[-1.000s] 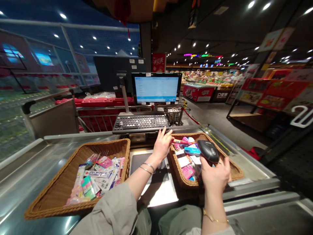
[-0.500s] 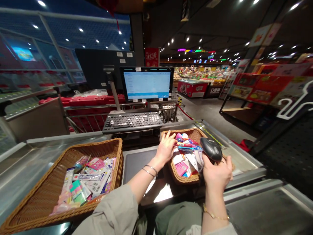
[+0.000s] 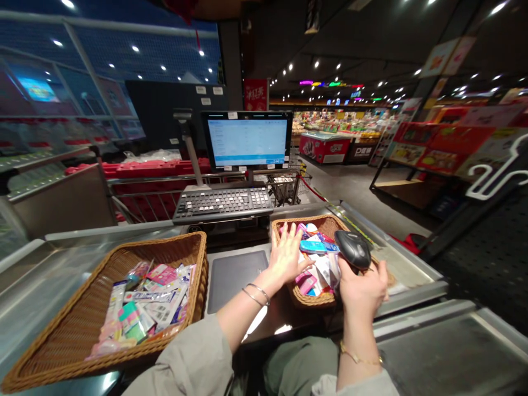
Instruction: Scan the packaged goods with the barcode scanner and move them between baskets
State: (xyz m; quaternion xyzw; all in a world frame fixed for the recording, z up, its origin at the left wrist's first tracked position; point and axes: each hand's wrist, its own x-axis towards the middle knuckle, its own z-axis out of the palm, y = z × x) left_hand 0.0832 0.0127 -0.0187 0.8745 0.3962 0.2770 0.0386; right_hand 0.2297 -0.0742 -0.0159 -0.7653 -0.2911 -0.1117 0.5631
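My left hand [image 3: 286, 258] is over the left side of the small wicker basket [image 3: 314, 301], its fingers spread and nothing gripped in them. Small packaged goods fill that basket, among them a bright blue pack [image 3: 312, 246] just right of my fingers and a pink pack [image 3: 306, 282] near the front. My right hand [image 3: 363, 289] grips a black handheld barcode scanner [image 3: 353, 249] by its handle, at the basket's right side. The scanner's head tilts up and hides part of the basket's right edge.
A larger wicker basket [image 3: 201, 269] with many small packs stands on the left. Between the baskets lies a grey flat plate [image 3: 237, 280]. Behind are a keyboard [image 3: 225, 202] and a lit monitor [image 3: 248, 142]. Metal counter edges [image 3: 416, 264] run along the right.
My left hand has let go of a red barcoded pack, which no longer shows, and its fingers have spread. The bright blue pack shows more. The scanner has shifted slightly left and down.
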